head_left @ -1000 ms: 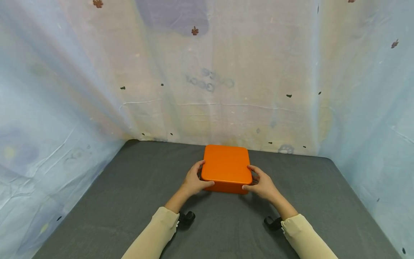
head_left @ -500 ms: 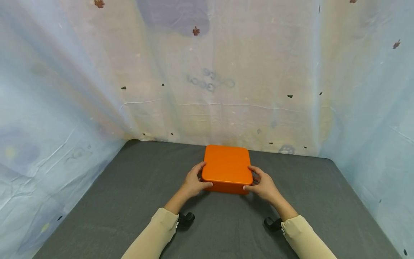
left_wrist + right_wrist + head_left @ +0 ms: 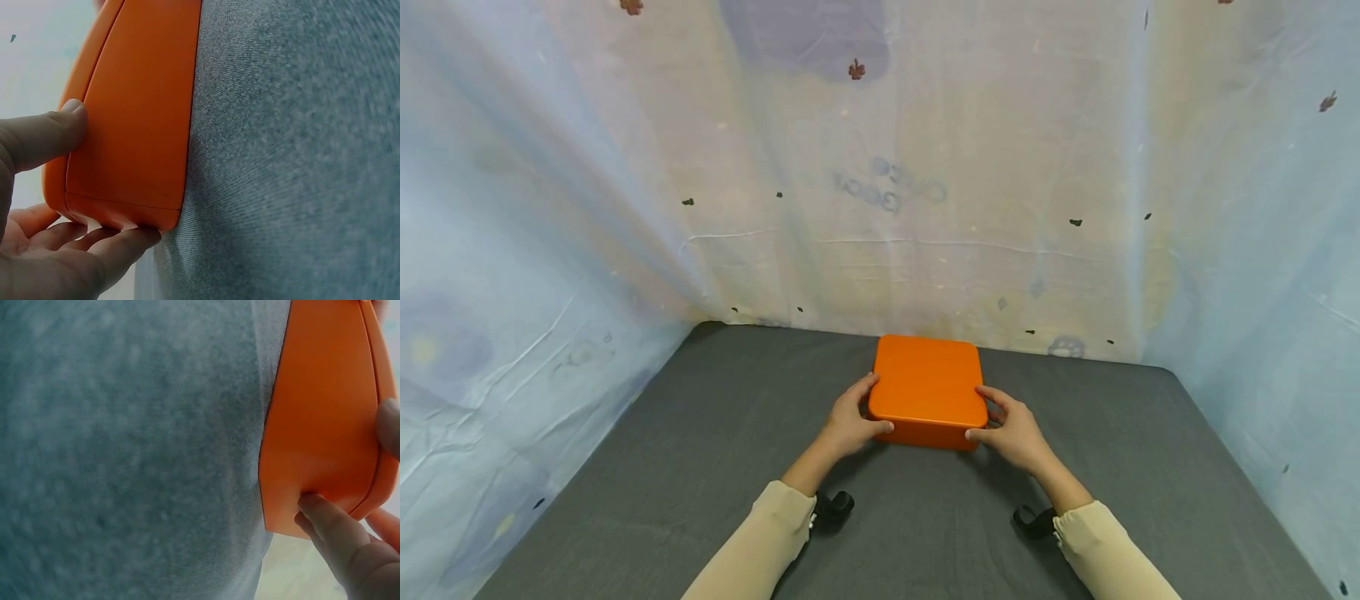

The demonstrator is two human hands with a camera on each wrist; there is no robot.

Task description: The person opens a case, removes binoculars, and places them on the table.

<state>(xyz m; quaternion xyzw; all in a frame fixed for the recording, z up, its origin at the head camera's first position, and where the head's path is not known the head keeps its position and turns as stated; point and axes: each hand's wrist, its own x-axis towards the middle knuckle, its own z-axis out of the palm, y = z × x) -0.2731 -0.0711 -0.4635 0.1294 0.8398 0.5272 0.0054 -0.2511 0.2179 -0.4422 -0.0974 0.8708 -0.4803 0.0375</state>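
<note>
An orange box with a lid (image 3: 927, 379) rests on the grey cloth surface near its back edge. My left hand (image 3: 848, 423) grips its left front corner, thumb on the front face and fingers along the left side. My right hand (image 3: 1015, 432) holds the right front corner the same way. In the left wrist view the thumb of my left hand (image 3: 69, 212) lies across the lid seam of the box (image 3: 131, 119), the fingers against its side. The right wrist view has my right hand (image 3: 356, 544) with thumb and fingertips touching the box (image 3: 319, 412).
The dark grey surface (image 3: 700, 433) spreads around the box. A pale patterned curtain (image 3: 925, 167) hangs directly behind it, with more curtain at the left (image 3: 512, 292) and right (image 3: 1262, 250). Black straps (image 3: 835, 505) show at the wrists.
The box and both hands stay almost exactly in place; the head view has shifted very slightly.
</note>
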